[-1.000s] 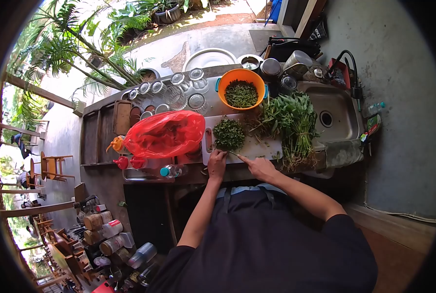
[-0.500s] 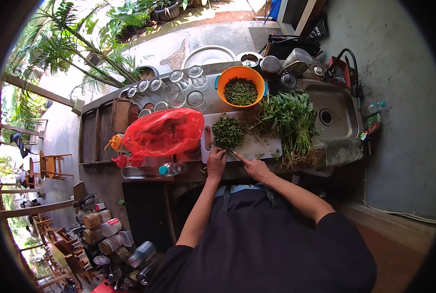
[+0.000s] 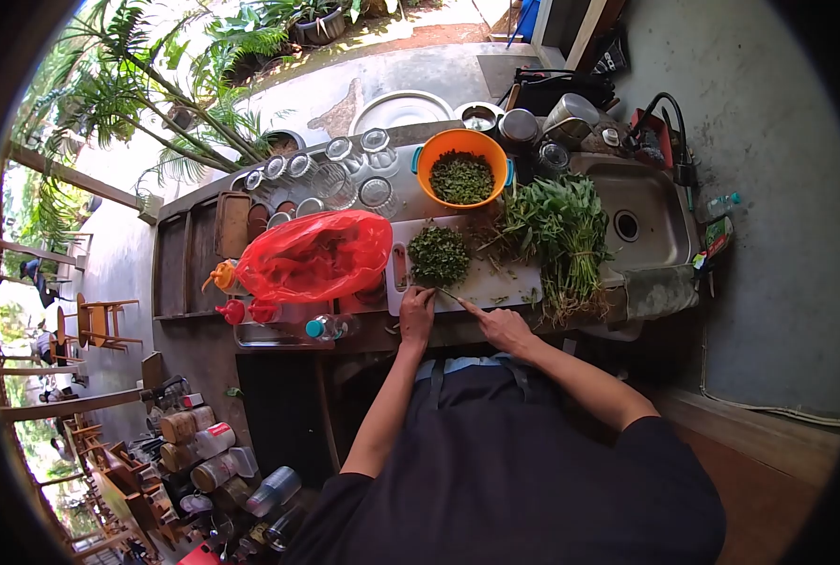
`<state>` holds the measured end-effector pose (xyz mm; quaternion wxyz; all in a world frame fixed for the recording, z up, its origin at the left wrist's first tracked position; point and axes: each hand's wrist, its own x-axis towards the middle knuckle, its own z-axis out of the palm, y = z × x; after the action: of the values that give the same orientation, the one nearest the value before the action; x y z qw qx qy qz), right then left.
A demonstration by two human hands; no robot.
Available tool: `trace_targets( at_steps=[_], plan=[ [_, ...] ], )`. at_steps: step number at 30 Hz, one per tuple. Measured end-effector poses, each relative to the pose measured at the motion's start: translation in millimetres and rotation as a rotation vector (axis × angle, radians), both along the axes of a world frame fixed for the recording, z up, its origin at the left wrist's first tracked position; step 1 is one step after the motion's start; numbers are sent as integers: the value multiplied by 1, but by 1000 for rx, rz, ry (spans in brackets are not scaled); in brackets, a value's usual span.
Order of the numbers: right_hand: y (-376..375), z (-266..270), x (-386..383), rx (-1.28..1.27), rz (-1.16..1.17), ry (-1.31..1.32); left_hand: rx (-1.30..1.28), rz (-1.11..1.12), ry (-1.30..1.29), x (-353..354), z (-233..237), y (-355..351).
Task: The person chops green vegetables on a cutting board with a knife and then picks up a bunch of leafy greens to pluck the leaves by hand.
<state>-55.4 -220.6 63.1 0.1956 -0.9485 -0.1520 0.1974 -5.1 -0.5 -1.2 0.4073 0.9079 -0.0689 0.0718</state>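
Note:
My right hand (image 3: 503,330) is closed on the handle of a knife (image 3: 456,298), whose blade points left toward my other hand. My left hand (image 3: 417,315) has its fingers pressed together at the front edge of a white cutting board (image 3: 524,280); whatever they pinch is too small to name. Just beyond it lies a heap of chopped greens (image 3: 439,254) on the board. A large bunch of leafy stems with roots (image 3: 575,245) rests over the board's right end. Behind the board stands an orange bowl (image 3: 462,168) holding more greens.
A red plastic bag (image 3: 316,256) is left of the board, with upturned glasses (image 3: 377,192) behind it and a small bottle (image 3: 333,327) in front. To the right is a metal sink (image 3: 641,212). Jars (image 3: 194,424) stand low at the left.
My right hand has shifted slightly right and down with the knife, away from my left hand. My left hand has barely moved.

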Motion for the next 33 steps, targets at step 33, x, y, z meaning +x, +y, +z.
trace_targets(
  at_steps=[33],
  plan=[
    [-3, -14, -2, -1, -3, 15, -37, 10, -12, 1, 2, -3]
  ],
)
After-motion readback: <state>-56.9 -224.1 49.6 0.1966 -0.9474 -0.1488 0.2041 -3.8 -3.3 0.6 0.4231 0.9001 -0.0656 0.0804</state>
